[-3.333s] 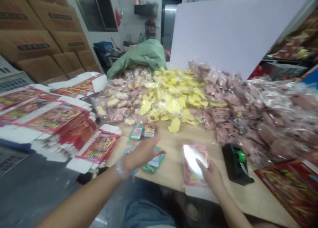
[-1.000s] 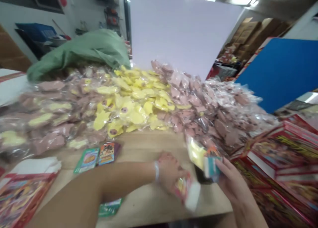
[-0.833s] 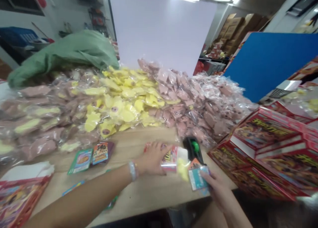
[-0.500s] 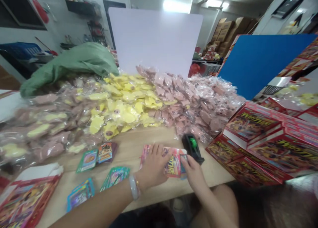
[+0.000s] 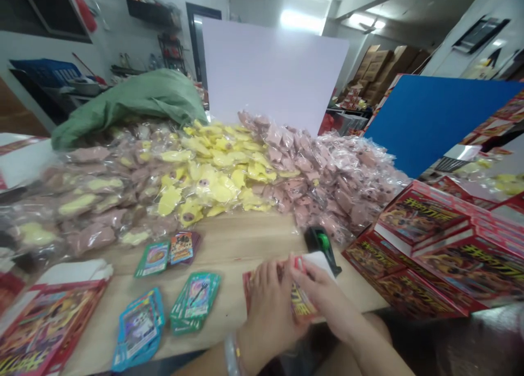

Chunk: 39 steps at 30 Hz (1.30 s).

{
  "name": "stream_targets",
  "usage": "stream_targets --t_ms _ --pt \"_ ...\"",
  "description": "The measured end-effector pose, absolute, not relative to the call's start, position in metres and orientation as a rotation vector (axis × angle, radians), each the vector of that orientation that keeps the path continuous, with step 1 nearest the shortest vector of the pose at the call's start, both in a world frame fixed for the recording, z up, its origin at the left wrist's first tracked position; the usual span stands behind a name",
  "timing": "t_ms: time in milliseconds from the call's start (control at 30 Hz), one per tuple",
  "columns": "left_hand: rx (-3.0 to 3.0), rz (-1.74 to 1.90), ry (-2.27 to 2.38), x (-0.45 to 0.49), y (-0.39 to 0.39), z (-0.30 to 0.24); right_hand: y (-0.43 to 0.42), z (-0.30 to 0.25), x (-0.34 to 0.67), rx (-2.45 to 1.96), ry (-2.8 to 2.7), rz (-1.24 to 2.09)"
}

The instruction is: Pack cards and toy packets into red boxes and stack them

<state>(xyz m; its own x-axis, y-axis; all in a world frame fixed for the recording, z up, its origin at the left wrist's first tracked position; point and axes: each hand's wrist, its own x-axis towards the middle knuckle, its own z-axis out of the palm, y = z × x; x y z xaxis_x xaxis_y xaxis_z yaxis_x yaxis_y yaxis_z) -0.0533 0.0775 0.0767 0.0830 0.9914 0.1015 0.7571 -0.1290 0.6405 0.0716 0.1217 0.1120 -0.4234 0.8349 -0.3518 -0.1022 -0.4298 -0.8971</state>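
My left hand [image 5: 268, 305] and my right hand [image 5: 323, 294] grip a red printed cardboard box [image 5: 303, 305] on the wooden table [image 5: 229, 239], with its white flap [image 5: 317, 261] raised. My fingers hide much of the box. Just beyond my right hand stands a black tape dispenser [image 5: 321, 244] with a green core. Left of my left hand lie a green-edged stack of trading cards [image 5: 194, 302] and a blue-edged stack [image 5: 139, 328]. Farther up are a green card pack [image 5: 154, 258] and an orange card pack [image 5: 180, 247].
A heap of plastic-bagged pink and yellow items [image 5: 213, 174] lines the table's far side, with a green sack [image 5: 135, 100] behind it. Flat printed box blanks [image 5: 51, 324] lie at left. Red printed boxes [image 5: 420, 218] are stacked at right, below a blue board [image 5: 429, 119].
My hands have come together on the red box, and its white flap now stands up. My view has swung slightly, and the blue and green card stacks now lie nearer my left hand.
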Motion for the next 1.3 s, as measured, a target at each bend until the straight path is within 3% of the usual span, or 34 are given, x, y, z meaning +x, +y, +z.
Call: stream_targets --t_ms 133,167,300,367,467,633,767,867,1000,1300 --pt "1.547 0.71 1.094 -0.078 0.057 0.078 0.121 0.109 0.08 -1.111 -1.36 2.248" --pt "1.442 0.74 0.988 -0.083 0.054 0.077 0.121 0.111 0.082 -1.156 -1.489 2.15" --pt "1.264 0.978 1.094 -0.084 0.044 0.075 0.116 0.13 0.086 -1.359 -1.859 1.238" --pt "1.357 1.004 1.162 -0.077 0.039 0.072 0.108 0.143 0.088 -1.299 -1.972 1.266" --pt "1.577 0.97 1.146 -0.068 0.031 0.068 0.096 0.154 0.095 -1.092 -2.063 1.606" --pt "1.245 1.084 1.344 -0.062 0.019 0.073 0.082 0.14 0.122 -1.438 -1.423 1.096" --pt "1.274 1.036 1.409 -0.061 0.016 0.081 0.064 0.117 0.123 -1.255 -1.017 1.926" --pt "1.248 0.912 1.325 -0.059 0.018 0.071 0.056 0.104 0.115 -1.081 -0.797 2.186" --pt "1.126 0.862 1.336 -0.054 0.018 0.05 0.065 0.095 0.115 -1.086 -1.052 2.206" --pt "1.2 0.875 1.455 -0.06 0.009 0.06 0.078 0.114 0.093 -1.103 -1.899 1.836"
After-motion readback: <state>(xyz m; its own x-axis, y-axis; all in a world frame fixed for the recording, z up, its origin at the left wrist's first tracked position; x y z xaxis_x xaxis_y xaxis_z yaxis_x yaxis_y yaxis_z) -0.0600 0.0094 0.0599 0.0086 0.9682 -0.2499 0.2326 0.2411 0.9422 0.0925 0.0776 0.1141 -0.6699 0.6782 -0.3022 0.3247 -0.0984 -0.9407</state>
